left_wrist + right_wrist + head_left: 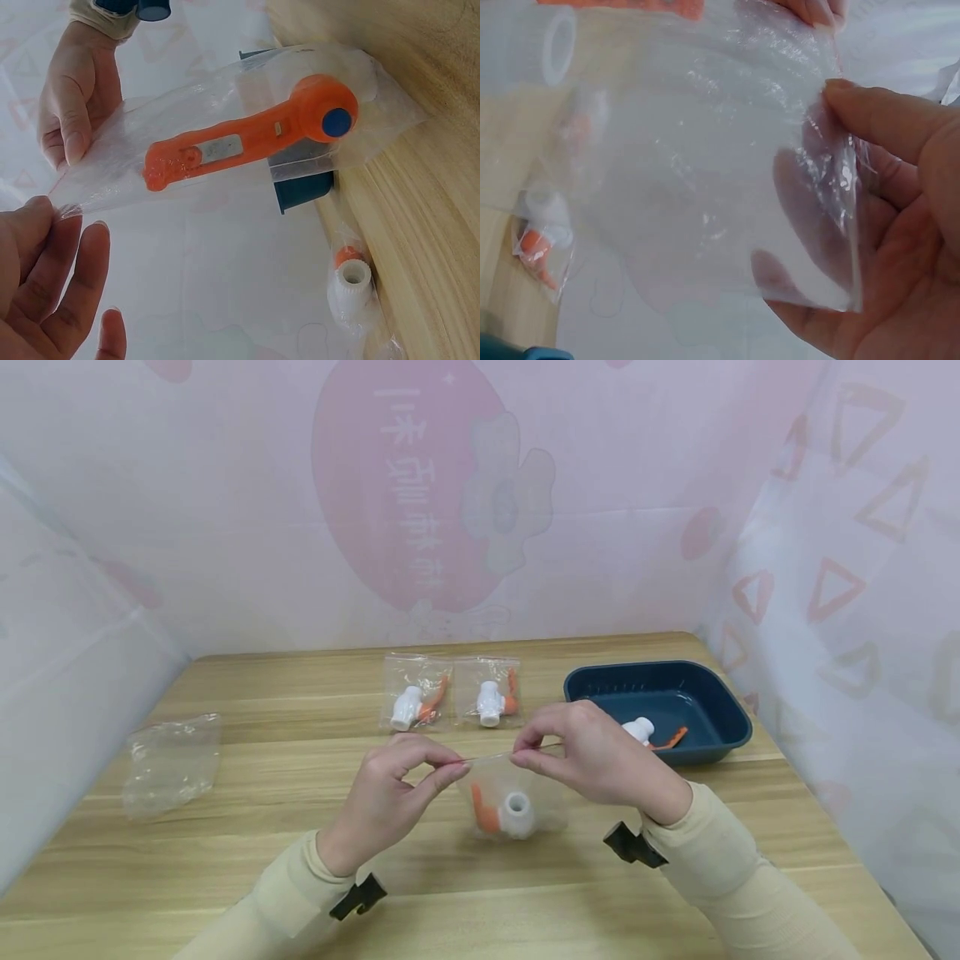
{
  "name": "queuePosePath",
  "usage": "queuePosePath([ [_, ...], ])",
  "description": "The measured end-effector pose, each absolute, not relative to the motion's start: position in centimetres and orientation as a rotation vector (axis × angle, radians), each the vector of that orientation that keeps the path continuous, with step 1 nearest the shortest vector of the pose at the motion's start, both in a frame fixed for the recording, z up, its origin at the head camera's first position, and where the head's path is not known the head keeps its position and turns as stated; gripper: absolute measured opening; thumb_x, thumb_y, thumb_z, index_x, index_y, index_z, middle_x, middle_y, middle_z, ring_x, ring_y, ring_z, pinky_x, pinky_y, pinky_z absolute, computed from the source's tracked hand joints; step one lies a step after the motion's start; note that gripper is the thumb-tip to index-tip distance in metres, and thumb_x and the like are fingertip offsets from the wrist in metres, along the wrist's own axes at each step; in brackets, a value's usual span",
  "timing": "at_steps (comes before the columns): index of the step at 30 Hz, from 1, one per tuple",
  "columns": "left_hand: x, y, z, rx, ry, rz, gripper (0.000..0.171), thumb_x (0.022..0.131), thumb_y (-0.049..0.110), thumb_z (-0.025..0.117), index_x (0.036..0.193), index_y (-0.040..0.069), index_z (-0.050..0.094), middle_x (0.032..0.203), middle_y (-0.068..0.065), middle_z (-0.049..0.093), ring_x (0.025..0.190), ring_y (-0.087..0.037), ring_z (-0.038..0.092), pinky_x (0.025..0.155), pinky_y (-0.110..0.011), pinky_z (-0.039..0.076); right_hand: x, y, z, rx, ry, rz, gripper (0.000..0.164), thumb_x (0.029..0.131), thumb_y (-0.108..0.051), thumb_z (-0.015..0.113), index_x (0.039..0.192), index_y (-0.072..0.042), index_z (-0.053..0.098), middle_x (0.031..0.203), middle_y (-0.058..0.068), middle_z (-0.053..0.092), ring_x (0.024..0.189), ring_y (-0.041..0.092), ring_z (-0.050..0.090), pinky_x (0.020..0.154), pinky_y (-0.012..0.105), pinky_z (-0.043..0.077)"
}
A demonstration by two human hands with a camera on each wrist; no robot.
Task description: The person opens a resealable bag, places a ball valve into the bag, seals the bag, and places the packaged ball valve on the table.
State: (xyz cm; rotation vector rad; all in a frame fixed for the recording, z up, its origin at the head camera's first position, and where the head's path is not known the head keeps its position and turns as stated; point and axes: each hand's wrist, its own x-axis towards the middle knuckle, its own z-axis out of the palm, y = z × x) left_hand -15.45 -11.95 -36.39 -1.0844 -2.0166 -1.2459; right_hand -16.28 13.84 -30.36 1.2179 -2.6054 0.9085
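Observation:
Between both hands hangs a clear zip bag point(697, 172), its top edge stretched level above the table. Inside it lies a white plastic ball valve point(517, 817) with an orange lever handle point(232, 146). My left hand point(397, 789) pinches the bag's left top corner between thumb and forefinger. Farther along the same edge, my right hand point(592, 752) pinches it with thumb and forefinger; in the right wrist view its other fingers show behind the film. The bag's lower end hangs close to the tabletop; whether it touches cannot be told.
Two bagged valves, one left point(408, 706) and one right point(491, 702), lie at the back of the wooden table point(300, 877). A dark blue bin point(660, 672) at right holds a loose white valve point(639, 728) with an orange handle. A flat clear bag point(172, 764) lies far left.

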Motion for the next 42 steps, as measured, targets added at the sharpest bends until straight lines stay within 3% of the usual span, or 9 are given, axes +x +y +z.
queuePosePath([
  [7,-15.3,-12.0,-36.4,-1.061,-2.037,-1.254,0.007,0.085,0.013,0.079,0.086,0.008,0.074,0.084,0.001,0.074,0.081,-0.015,0.066,0.079,-0.025,0.049,-16.4,14.6,-30.7,1.186,-2.558,0.964,0.004,0.089,-0.017,0.077,0.086,-0.019,0.074,0.081,-0.016,0.065,0.072,0.003,0.055,0.062,0.026,0.048],
  [24,-15.4,-11.9,-36.3,-1.074,-2.033,-1.248,0.015,0.09,0.023,0.075,0.087,0.009,0.074,0.085,0.002,0.074,0.082,-0.014,0.066,0.08,-0.026,0.049,-16.4,14.9,-31.0,1.187,-2.527,0.913,0.005,0.089,-0.015,0.076,0.087,-0.018,0.073,0.082,-0.015,0.065,0.075,0.007,0.055,0.064,0.025,0.047],
  [34,-15.4,-12.0,-36.3,-1.069,-2.028,-1.236,0.013,0.089,0.021,0.075,0.087,0.008,0.074,0.084,0.002,0.073,0.08,-0.015,0.066,0.078,-0.025,0.049,-16.9,15.9,-31.6,1.244,-2.42,0.873,0.009,0.086,-0.011,0.079,0.085,-0.018,0.073,0.083,-0.015,0.065,0.074,0.005,0.051,0.061,0.023,0.045],
  [42,-15.3,-12.0,-36.2,-1.061,-2.039,-1.233,0.006,0.084,0.012,0.08,0.086,0.008,0.075,0.084,0.002,0.074,0.081,-0.015,0.066,0.079,-0.026,0.048,-16.6,15.9,-31.3,1.251,-2.464,0.857,0.009,0.088,-0.012,0.077,0.086,-0.018,0.071,0.084,-0.014,0.062,0.076,0.005,0.05,0.062,0.023,0.045],
])
